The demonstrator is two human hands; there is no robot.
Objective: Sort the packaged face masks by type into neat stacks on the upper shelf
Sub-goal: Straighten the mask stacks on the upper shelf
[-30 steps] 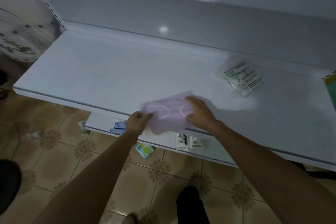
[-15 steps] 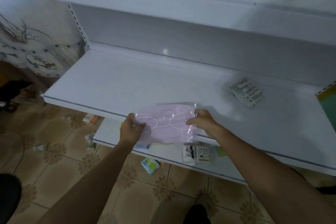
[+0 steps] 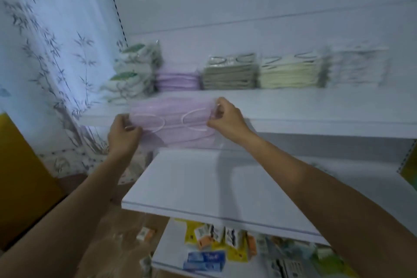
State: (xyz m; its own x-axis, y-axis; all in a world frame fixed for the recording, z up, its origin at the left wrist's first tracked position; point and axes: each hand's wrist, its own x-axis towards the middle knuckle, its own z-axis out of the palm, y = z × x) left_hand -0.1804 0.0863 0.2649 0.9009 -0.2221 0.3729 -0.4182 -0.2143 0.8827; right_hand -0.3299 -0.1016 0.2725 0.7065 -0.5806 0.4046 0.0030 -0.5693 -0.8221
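A pack of pink face masks [image 3: 173, 123] in clear wrap hangs flat between both hands, just in front of the upper shelf's front edge [image 3: 316, 117]. My left hand [image 3: 123, 134] grips its left end and my right hand [image 3: 225, 117] pinches its right end. On the upper shelf stand stacks of packs: leaf-printed packs [image 3: 133, 72] at the far left, a low pink stack [image 3: 178, 81], a grey stack [image 3: 230, 72], a cream stack [image 3: 291, 71] and a blurred white stack [image 3: 358, 67].
The white middle shelf [image 3: 203, 187] lies below my arms. A lower shelf [image 3: 225, 246] holds small boxes and packets. A bamboo-print wall [image 3: 45, 52] stands on the left, with a yellow panel [image 3: 20, 176] beneath it. Tiled floor shows at the bottom.
Both hands have lifted the pink mask pack from the middle shelf up to the upper shelf's edge. My view has tilted up, bringing the stacked packs into sight.
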